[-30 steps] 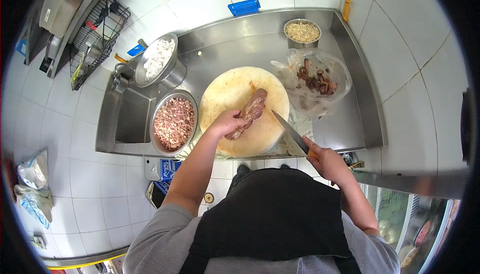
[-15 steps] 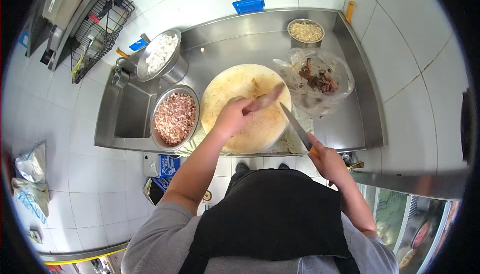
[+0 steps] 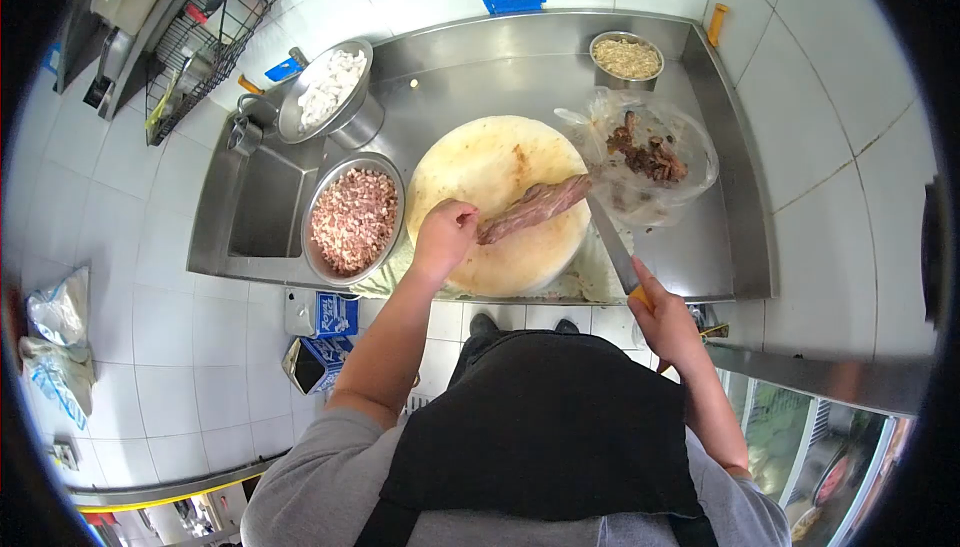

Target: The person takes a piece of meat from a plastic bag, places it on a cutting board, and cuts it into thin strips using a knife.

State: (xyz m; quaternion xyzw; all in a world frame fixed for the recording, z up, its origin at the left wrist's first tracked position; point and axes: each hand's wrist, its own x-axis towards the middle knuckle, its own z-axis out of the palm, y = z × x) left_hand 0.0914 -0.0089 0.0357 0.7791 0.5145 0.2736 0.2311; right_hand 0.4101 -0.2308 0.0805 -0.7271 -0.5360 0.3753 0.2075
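Observation:
A long strip of reddish-brown meat (image 3: 535, 210) lies slantwise across the round, pale chopping board (image 3: 470, 162). Just beyond its left end is my left hand (image 3: 446, 237), fingers curled together over the board; whatever they may hold is hidden. My right hand (image 3: 668, 327) grips the yellow-orange handle of a knife (image 3: 613, 242). The blade points up and left, its tip near the board's right edge and the meat's right end. Left of the board stands a steel bowl (image 3: 400, 187) of diced pinkish meat (image 3: 352, 221).
Right of the board, a clear plastic bag (image 3: 690, 142) holds dark meat pieces. Behind it stands a round tin (image 3: 627, 75) of pale shreds. A colander (image 3: 368, 57) of white pieces rests on a pot near the sink basin (image 3: 262, 212). The steel counter (image 3: 470, 52) has raised edges.
The meat strip, earlier held up and blurred in my left hand, now lies on the board. My left hand has shifted slightly left, and the knife is still in my right hand.

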